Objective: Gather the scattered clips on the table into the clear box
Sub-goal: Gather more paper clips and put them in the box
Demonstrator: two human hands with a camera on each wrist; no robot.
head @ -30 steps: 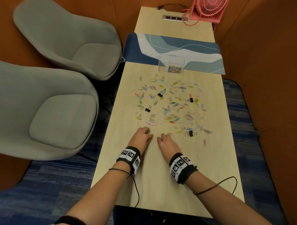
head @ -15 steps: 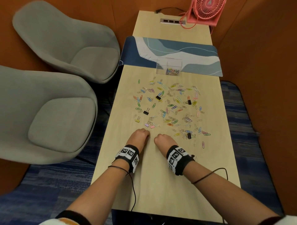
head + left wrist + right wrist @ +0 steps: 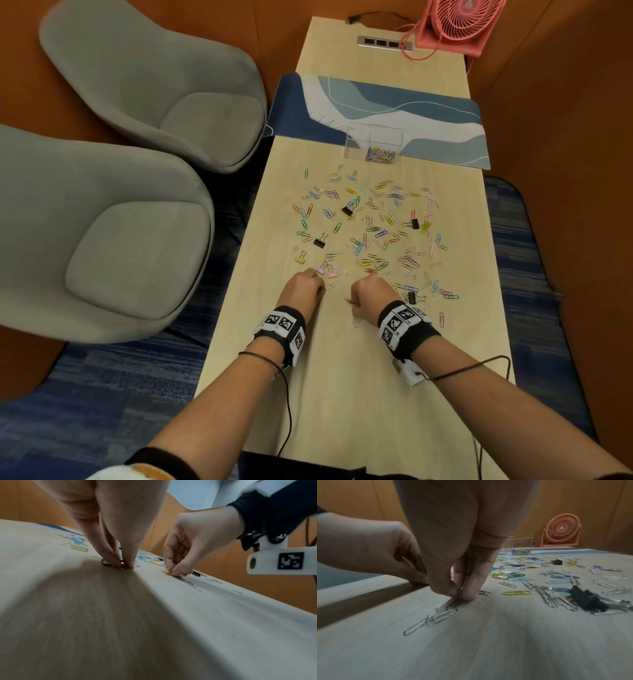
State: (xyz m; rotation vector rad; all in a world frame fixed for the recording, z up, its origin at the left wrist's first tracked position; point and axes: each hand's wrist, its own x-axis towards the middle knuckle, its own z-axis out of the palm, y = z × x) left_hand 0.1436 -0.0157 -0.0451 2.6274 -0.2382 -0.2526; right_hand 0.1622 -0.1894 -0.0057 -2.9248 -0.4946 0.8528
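Many coloured and silver paper clips and a few binder clips lie scattered across the middle of the wooden table. The clear box stands beyond them on the mat's edge, with several clips inside. At the near edge of the scatter, my left hand has its fingertips down on the table, pinching a paper clip. Beside it my right hand pinches a few paper clips. A small tangle of silver clips trails from its fingertips.
A blue and white desk mat lies across the table behind the box. Farther back are a pink fan and a power strip. Two grey chairs stand to the left. Bare table stretches toward me.
Both hands have drawn slightly back toward me and their fingers have curled from reaching into tight pinches on clips. Silver clips have been dragged out near the right hand.
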